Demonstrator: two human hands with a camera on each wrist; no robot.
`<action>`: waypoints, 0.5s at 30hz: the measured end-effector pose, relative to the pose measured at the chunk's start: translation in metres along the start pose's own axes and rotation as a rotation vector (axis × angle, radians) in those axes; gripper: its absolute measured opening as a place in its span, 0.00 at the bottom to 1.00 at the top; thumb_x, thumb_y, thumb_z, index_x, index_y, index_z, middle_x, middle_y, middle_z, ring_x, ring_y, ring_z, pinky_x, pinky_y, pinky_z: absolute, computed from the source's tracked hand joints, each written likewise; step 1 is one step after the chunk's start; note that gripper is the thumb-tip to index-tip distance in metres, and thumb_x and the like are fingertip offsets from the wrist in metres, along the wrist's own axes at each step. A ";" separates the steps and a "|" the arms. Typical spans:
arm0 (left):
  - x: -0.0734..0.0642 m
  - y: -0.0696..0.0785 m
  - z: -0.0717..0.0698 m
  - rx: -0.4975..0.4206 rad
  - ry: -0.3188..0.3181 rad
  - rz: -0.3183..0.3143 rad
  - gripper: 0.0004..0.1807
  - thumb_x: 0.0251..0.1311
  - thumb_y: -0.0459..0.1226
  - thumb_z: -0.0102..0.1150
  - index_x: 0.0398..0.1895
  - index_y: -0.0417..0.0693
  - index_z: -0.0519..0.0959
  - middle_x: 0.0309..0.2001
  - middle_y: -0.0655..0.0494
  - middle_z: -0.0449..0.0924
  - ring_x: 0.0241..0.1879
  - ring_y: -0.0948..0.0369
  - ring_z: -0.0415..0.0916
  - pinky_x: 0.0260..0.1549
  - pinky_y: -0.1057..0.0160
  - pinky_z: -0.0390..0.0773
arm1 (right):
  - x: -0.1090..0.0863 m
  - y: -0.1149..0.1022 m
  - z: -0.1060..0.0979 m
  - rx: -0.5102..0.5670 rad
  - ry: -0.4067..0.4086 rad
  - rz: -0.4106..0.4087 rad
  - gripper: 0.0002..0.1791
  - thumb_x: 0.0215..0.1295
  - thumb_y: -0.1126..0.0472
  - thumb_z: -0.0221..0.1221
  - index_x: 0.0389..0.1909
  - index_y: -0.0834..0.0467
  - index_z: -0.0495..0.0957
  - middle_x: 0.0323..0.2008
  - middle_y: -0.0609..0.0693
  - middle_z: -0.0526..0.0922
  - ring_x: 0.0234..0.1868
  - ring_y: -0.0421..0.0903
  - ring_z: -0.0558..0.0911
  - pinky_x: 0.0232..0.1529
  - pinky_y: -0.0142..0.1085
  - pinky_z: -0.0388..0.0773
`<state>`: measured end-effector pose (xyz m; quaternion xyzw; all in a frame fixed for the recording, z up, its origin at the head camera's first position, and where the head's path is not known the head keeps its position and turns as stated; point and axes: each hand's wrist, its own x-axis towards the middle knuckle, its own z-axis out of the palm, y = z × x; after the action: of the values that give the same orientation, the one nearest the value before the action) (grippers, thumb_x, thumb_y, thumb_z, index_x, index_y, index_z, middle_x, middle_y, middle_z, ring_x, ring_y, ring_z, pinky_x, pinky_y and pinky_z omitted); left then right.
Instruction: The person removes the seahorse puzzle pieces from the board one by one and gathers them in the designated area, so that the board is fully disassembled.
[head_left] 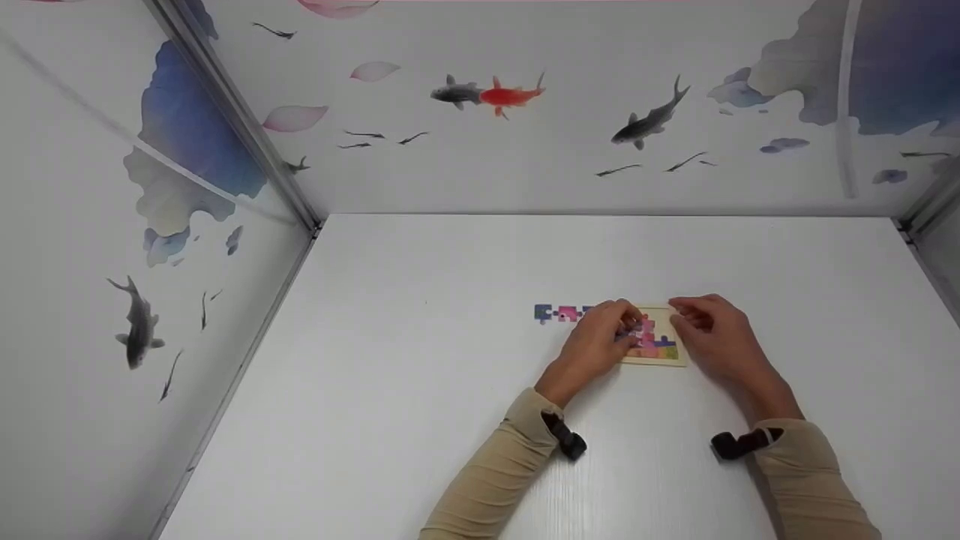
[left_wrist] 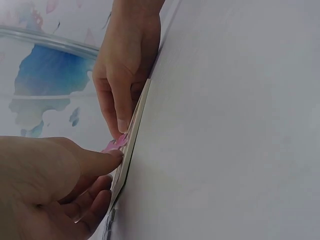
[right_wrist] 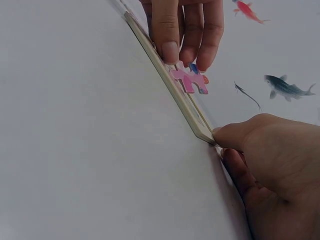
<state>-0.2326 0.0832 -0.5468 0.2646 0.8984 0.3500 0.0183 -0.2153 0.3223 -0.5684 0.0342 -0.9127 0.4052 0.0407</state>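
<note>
A little pinch on both sides.

At the left, a row of flat blue and pink puzzle pieces (head_left: 568, 313) lies on the white surface (head_left: 375, 375), near my left hand (head_left: 596, 339). That thumb and fingers pinch a small, flat, pink puzzle piece (right_wrist: 187, 80) with knobs, over the pale wooden tray (head_left: 654, 364) that has bright pieces in it. I think the pink piece is light, stiff and a bit slippery. Its flat middle or edges look best to hold, as the thin knobs could chip. At the right, my right hand (head_left: 721, 330) nips the tray's far right corner. The tray looks hard and light, so it might slide; its rim seems good to grip.
</note>
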 end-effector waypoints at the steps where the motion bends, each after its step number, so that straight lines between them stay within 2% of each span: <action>1: 0.000 0.000 0.000 0.000 0.001 0.003 0.14 0.73 0.37 0.69 0.59 0.53 0.81 0.51 0.59 0.84 0.50 0.68 0.81 0.50 0.77 0.78 | 0.000 0.000 0.000 -0.001 0.000 -0.001 0.23 0.81 0.51 0.61 0.70 0.55 0.81 0.53 0.55 0.81 0.51 0.49 0.79 0.46 0.14 0.69; 8: -0.002 -0.002 -0.008 -0.011 0.022 0.023 0.14 0.73 0.36 0.69 0.59 0.52 0.81 0.52 0.59 0.86 0.50 0.69 0.82 0.50 0.78 0.78 | -0.001 0.000 0.000 0.004 -0.005 0.002 0.23 0.81 0.50 0.61 0.70 0.55 0.81 0.54 0.55 0.81 0.52 0.49 0.79 0.46 0.13 0.69; 15: -0.008 -0.010 -0.027 -0.067 0.044 -0.010 0.16 0.73 0.35 0.69 0.61 0.52 0.81 0.52 0.58 0.85 0.47 0.67 0.79 0.49 0.77 0.78 | -0.001 -0.001 -0.001 -0.008 -0.008 0.020 0.24 0.81 0.50 0.61 0.71 0.54 0.80 0.55 0.54 0.81 0.53 0.48 0.78 0.47 0.14 0.68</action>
<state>-0.2363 0.0561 -0.5340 0.2518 0.8877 0.3854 0.0092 -0.2139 0.3224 -0.5674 0.0266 -0.9146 0.4020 0.0332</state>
